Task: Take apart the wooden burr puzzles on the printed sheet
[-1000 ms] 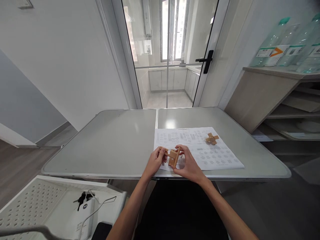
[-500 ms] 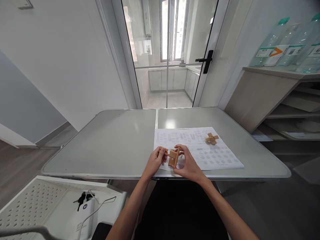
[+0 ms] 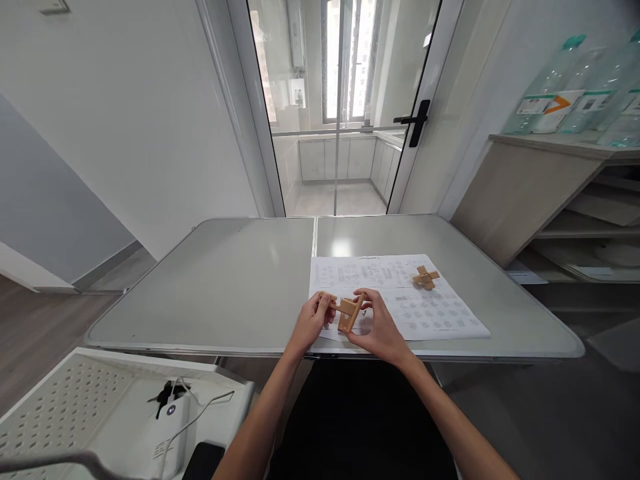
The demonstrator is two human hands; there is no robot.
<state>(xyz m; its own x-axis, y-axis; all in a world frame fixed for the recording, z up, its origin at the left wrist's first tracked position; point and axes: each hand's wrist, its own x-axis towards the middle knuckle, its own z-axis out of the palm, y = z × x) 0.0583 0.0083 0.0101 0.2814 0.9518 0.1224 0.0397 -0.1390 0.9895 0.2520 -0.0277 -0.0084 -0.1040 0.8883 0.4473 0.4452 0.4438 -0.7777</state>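
Between my two hands, just above the printed sheet [image 3: 445, 317], is a small wooden interlocking puzzle [image 3: 349, 308] made of light brown pieces. My left hand [image 3: 314, 320] pinches its left end, where a thin bar leads toward the middle block. My right hand [image 3: 379, 327] grips the right side, with the thumb below and the fingers above on a tilted rod. How the pieces join inside is partly hidden by my fingers. Another wooden puzzle, a cross-shaped cluster [image 3: 425, 277], lies on the sheet's upper right part.
The pale folding table [image 3: 240, 287] has a seam and a metal edge. At lower left, a white perforated basket [image 3: 115, 407] holds a power bank [image 3: 173, 427], a cable, keys and a black phone [image 3: 204, 461]. Plastic bottles [image 3: 543, 93] stand on the right shelf. A glass door [image 3: 345, 167] is ahead.
The rod under my right hand has tilted further, its top leaning right. My left hand keeps nearly the same hold. The view has shifted slightly.
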